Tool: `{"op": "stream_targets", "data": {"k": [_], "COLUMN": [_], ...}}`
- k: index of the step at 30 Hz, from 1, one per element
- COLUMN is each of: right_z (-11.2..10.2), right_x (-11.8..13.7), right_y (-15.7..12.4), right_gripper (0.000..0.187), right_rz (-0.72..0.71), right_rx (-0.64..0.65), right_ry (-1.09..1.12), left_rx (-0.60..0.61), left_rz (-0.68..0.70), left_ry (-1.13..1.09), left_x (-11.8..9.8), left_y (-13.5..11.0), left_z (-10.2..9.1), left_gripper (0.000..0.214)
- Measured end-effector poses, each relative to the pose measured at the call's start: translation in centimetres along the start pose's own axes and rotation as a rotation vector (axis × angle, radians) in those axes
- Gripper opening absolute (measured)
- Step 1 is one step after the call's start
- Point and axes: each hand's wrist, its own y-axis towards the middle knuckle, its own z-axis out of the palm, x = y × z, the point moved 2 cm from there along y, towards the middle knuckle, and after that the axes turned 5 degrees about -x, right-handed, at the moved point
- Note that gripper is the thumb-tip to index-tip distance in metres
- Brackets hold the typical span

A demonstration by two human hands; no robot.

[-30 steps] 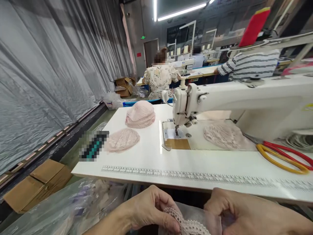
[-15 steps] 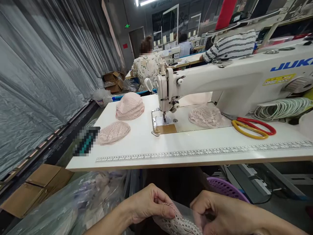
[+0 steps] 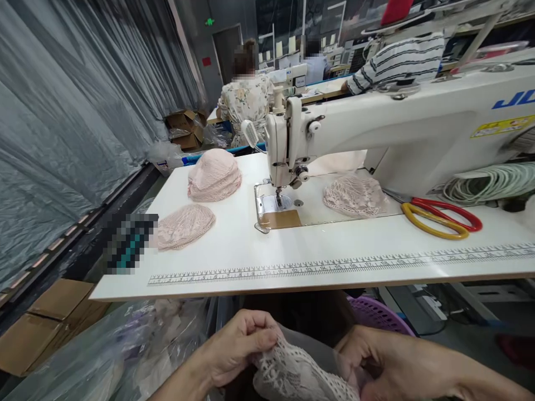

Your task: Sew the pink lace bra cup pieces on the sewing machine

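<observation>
My left hand (image 3: 240, 345) and my right hand (image 3: 388, 365) are low in front of me, below the table's front edge, both closed on one piece of pale pink lace (image 3: 292, 373) stretched between them. Above them stands a white sewing table (image 3: 334, 250) with a printed ruler strip along its front. A white sewing machine (image 3: 376, 128) stands on it, with its needle (image 3: 278, 195) over the metal plate. Pink lace pieces lie on the table: a stack (image 3: 214, 175) at the back left, a flatter one (image 3: 184, 225) nearer, and another (image 3: 355, 195) under the machine arm.
Red and yellow scissors (image 3: 443, 217) and a coil of pale cord (image 3: 489, 184) lie at the right. A plastic bag of fabric (image 3: 137, 345) and cardboard boxes (image 3: 42, 317) sit at the lower left, a purple basket (image 3: 376, 314) under the table. Grey plastic sheeting hangs left. People sit at tables behind.
The view has tilted down and shifted, showing more below the table. My hands have drawn more of the lace up between them, from a narrow edge strip to a wider bunch.
</observation>
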Motion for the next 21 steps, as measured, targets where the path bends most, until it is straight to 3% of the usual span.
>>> {"op": "stream_targets", "data": {"k": [7, 12, 14, 18, 19, 21], "right_z": [-0.9, 0.3, 0.7, 1.9, 2.1, 2.4], "right_x": [0.5, -0.5, -0.6, 0.3, 0.6, 0.9], "right_y": [-0.7, -0.6, -0.7, -0.2, 0.0, 0.2], "right_gripper": [0.035, 0.067, 0.056, 0.017, 0.012, 0.018], "right_rz": [0.027, -0.108, -0.183, -0.310, -0.329, -0.343], "right_rx": [-0.106, -0.278, -0.360, -0.385, -0.389, -0.415], "right_ry": [0.137, 0.047, -0.071, -0.179, -0.183, -0.188], "left_rx": [0.049, 0.021, 0.012, 0.003, 0.003, 0.009], "left_rz": [-0.049, -0.053, -0.057, -0.064, -0.064, -0.063], "left_ry": [-0.230, -0.266, -0.271, -0.266, -0.261, -0.245], "left_x": [1.4, 2.5, 2.8, 3.1, 3.1, 3.1], "left_y": [1.6, 2.1, 2.1, 2.1, 2.0, 1.9], "left_z": [-0.8, -1.1, -1.2, -0.8, -0.7, -0.5], "left_gripper": [0.034, 0.032, 0.031, 0.034, 0.035, 0.036]}}
